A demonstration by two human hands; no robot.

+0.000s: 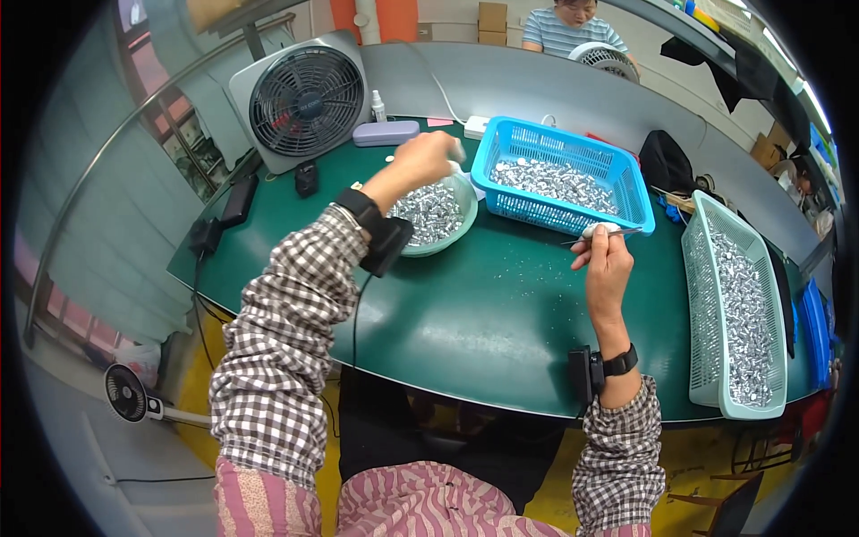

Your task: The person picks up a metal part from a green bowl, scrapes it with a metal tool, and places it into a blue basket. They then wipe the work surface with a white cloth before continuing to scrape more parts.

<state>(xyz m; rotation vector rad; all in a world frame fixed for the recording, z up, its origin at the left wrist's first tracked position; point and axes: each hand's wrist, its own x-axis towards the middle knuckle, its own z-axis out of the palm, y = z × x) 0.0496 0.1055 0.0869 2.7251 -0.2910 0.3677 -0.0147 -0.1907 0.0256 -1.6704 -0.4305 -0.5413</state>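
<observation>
My left hand (424, 166) is over the far rim of a pale green round bowl (458, 234) full of small silvery metal parts (428, 215). Its fingers are bent together and white-tipped; whatever they hold, if anything, is too small to make out. My right hand (607, 259) is closed on a thin metal tool (624, 231), pinched between thumb and fingers near the front rim of a blue plastic basket (506, 202). White covering shows on the fingertips. The same kind of silvery parts (555, 186) lies in that basket.
A long pale green basket (707, 313) of metal parts stands at the right on the green table (465, 331). Behind my left arm are a box fan (309, 103), a purple case (386, 134) and a small bottle (378, 107). Beyond the partition a person (573, 31) sits.
</observation>
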